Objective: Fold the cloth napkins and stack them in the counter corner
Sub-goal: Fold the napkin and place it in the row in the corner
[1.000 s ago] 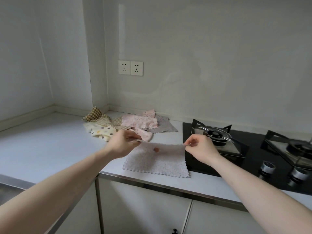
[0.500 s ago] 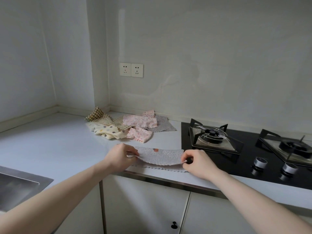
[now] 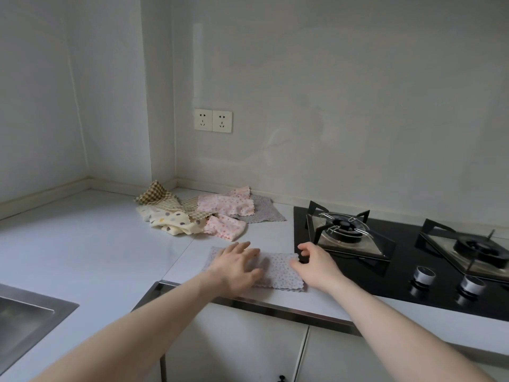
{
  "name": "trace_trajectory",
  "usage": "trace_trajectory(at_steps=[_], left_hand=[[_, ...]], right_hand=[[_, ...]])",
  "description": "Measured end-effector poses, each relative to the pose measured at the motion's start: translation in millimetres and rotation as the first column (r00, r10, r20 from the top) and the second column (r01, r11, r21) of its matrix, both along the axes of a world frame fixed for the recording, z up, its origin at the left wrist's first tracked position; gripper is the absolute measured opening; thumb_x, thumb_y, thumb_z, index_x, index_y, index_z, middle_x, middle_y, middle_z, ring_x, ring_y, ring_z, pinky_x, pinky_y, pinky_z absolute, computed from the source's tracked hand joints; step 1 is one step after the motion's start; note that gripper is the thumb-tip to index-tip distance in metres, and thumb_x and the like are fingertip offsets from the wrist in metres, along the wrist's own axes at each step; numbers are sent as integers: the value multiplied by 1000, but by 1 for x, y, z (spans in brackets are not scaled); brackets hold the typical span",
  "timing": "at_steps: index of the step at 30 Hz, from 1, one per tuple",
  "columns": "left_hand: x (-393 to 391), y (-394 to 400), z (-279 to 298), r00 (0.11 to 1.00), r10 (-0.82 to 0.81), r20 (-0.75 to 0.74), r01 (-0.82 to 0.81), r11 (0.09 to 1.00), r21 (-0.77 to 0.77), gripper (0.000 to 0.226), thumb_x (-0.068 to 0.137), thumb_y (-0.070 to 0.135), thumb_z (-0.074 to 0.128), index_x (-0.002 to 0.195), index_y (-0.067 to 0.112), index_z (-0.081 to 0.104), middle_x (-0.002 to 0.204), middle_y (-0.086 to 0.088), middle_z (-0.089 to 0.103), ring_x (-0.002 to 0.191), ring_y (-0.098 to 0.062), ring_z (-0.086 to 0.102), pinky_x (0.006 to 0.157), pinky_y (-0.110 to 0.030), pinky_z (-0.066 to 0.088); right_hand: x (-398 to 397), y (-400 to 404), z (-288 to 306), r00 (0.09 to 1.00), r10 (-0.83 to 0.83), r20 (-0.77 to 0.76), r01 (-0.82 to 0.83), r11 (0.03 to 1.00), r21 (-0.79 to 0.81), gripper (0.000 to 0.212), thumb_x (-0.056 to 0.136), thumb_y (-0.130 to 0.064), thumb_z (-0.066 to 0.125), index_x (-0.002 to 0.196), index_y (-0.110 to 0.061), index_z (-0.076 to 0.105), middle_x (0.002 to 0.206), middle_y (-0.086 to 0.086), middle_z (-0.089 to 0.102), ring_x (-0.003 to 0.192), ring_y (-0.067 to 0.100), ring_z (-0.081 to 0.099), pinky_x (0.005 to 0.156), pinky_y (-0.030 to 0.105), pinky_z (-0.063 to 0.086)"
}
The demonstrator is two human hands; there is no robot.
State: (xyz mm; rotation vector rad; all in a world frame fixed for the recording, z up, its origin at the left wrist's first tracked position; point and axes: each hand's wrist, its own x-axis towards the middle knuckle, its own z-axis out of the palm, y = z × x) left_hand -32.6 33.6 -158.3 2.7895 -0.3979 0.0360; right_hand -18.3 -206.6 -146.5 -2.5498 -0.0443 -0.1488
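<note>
Surfaces: cloth, metal, glass-like black, matt white.
Napkin (image 3: pixel 278 267) soft matt cloth w/ zigzag edge; pile of napkins (image 3: pixel 206 213) same fabric, crumpled. Counter (image 3: pixel 82 244) smooth matt white, front trim brushed metal. Hob (image 3: pixel 399 274) glossy black top, shiny metal knobs (image 3: pixel 424 274). Sink (image 3: pixel 27 318) dull steel.

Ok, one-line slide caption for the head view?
Left hand flattens a half-folded dotted napkin on the counter; right hand at its edge.

Your single head view looks forward and down, close over the counter (image 3: pixel 82 244) edge, facing the corner walls.
</note>
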Motion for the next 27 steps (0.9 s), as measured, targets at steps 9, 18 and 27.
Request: trace_trajectory(at_steps=[9, 18, 27], left_hand=[[28, 9, -12, 998, 18, 54, -17, 1000, -21, 65, 94, 69, 28, 152, 41, 38, 167, 8, 24, 154, -19, 18, 124, -48, 11], [50, 76, -25, 955, 281, 96, -270, 956, -115, 49, 93, 57, 43, 132, 31, 59, 149, 4, 52, 136, -23, 45, 113, -40, 31], [47, 81, -21, 954, 292, 66, -253, 904, -343, 47, 77, 33, 38, 110, 27, 71, 127, 3, 69, 120, -22, 56, 102, -35, 44]], right_hand=[[22, 8, 0, 972, -134, -193, 103, 981, -165, 61, 79, -56, 65, 134, -36, 53, 140, 0, 53, 132, 26, 48, 108, 43, 40], [37, 6, 4, 989, -90, -116, 113, 973, 201, 8, 83, -23, 70, 81, -17, 65, 81, -4, 64, 78, 14, 59, 72, 32, 48], [47, 48, 40, 995, -14, -103, 57, 900, 433, 20, 77, -18, 73, 80, -19, 53, 74, 2, 54, 66, 19, 49, 62, 30, 39]])
